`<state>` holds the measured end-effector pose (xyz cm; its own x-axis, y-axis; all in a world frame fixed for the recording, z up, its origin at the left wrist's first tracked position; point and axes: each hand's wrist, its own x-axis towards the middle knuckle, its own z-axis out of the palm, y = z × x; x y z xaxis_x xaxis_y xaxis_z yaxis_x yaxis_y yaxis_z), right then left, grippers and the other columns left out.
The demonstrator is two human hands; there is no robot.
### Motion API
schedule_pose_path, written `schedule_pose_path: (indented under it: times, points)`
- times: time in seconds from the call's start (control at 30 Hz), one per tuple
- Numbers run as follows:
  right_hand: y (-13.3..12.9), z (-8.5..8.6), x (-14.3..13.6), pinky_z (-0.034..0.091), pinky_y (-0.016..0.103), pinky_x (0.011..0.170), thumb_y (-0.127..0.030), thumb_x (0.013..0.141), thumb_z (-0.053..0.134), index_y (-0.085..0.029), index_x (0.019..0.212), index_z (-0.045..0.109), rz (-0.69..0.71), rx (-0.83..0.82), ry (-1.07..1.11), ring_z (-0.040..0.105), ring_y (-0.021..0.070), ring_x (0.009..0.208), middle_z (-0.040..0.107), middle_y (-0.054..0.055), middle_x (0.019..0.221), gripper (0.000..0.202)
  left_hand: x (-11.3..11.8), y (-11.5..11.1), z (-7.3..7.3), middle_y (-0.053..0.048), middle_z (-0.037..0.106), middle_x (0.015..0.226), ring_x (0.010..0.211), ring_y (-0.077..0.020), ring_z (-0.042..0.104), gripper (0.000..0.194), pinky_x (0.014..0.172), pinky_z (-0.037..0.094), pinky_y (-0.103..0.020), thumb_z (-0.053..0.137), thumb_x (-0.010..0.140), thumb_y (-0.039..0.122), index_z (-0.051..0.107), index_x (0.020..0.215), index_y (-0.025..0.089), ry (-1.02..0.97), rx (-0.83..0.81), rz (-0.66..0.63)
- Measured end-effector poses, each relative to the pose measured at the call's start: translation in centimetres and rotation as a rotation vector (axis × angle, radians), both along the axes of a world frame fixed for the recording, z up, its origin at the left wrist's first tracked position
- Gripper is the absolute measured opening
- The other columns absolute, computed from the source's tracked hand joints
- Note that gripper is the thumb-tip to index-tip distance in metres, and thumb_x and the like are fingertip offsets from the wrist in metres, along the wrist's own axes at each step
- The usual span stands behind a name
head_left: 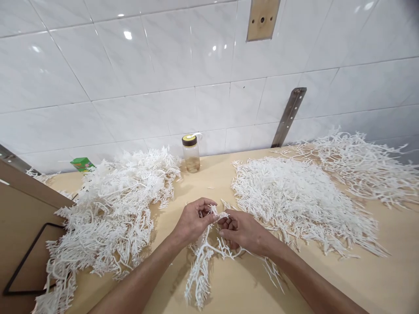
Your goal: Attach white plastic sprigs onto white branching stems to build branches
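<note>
Between my hands is a white plastic branch with many thin, spiky twigs, its lower part hanging toward the table's near edge. My left hand pinches the upper part, where a small spiky tip shows between thumb and fingers. Close beside it, my right hand has its fingers curled in a pinch around a small white sprig. The fingers partly hide where the sprig meets the branch, so I cannot tell whether the two are joined.
A bushy heap of white branches lies left. To the right are a flat pile of white sprigs and bare-looking stems. A bottle and green box stand by the tiled wall; a metal bracket leans there.
</note>
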<state>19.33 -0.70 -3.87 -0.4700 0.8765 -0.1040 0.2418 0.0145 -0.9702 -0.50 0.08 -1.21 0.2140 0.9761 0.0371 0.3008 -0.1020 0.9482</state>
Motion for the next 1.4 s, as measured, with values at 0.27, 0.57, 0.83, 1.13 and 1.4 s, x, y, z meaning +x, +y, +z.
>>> schedule_pose_path:
  times: [0.27, 0.57, 0.83, 1.13, 1.4]
  points:
    - [0.2, 1.1, -0.1, 0.049, 0.032, 0.067, -0.053, 0.082, 0.069, -0.015, 0.093, 0.065, 0.01, -0.07, 0.215, 0.062, 0.0188, 0.076, 0.066, 0.006, 0.085, 0.039, 0.3, -0.7, 0.5, 0.0, 0.067, 0.077, 0.07, -0.0144, 0.06, 0.032, 0.068, 0.045, -0.026, 0.065, 0.078, 0.021, 0.064, 0.11, 0.02, 0.12, 0.148, 0.083]
    - [0.6, -0.1, -0.8, 0.045, 0.027, 0.06, -0.059, 0.08, 0.069, -0.015, 0.078, 0.064, -0.203, -0.201, 0.351, 0.057, 0.0137, 0.063, 0.064, 0.002, 0.07, 0.044, 0.3, -0.7, 1.2, -0.001, 0.069, 0.076, 0.068, -0.015, 0.061, 0.038, 0.066, 0.043, -0.027, 0.072, 0.075, 0.031, 0.063, 0.109, 0.018, -0.009, -0.054, 0.005]
    - [0.5, 0.2, -1.4, 0.048, 0.029, 0.061, -0.054, 0.074, 0.076, -0.016, 0.079, 0.067, -0.307, -0.127, 0.463, 0.057, 0.0128, 0.06, 0.062, 0.001, 0.069, 0.039, 0.1, -0.1, 0.2, 0.002, 0.063, 0.067, 0.058, -0.0127, 0.058, 0.044, 0.058, 0.041, -0.024, 0.08, 0.067, 0.041, 0.057, 0.096, 0.017, -0.28, -0.309, 0.002]
    - [0.8, -1.4, -1.5, 0.052, 0.029, 0.061, -0.044, 0.071, 0.081, -0.019, 0.097, 0.071, -0.409, -0.124, 0.571, 0.059, 0.0117, 0.059, 0.065, 0.001, 0.077, 0.038, 0.3, -0.3, 0.5, -0.005, 0.068, 0.076, 0.067, -0.0161, 0.061, 0.044, 0.065, 0.046, -0.028, 0.083, 0.063, 0.048, 0.065, 0.085, 0.014, -0.319, -0.392, -0.025]
    - [0.6, -1.0, -1.7, 0.055, 0.033, 0.067, -0.042, 0.069, 0.083, -0.018, 0.094, 0.067, -0.384, -0.16, 0.598, 0.062, 0.0138, 0.062, 0.069, 0.002, 0.079, 0.038, 0.3, -0.6, 1.2, -0.006, 0.068, 0.076, 0.076, -0.0202, 0.062, 0.04, 0.075, 0.047, -0.032, 0.077, 0.067, 0.053, 0.071, 0.078, 0.015, -0.281, -0.307, -0.11]
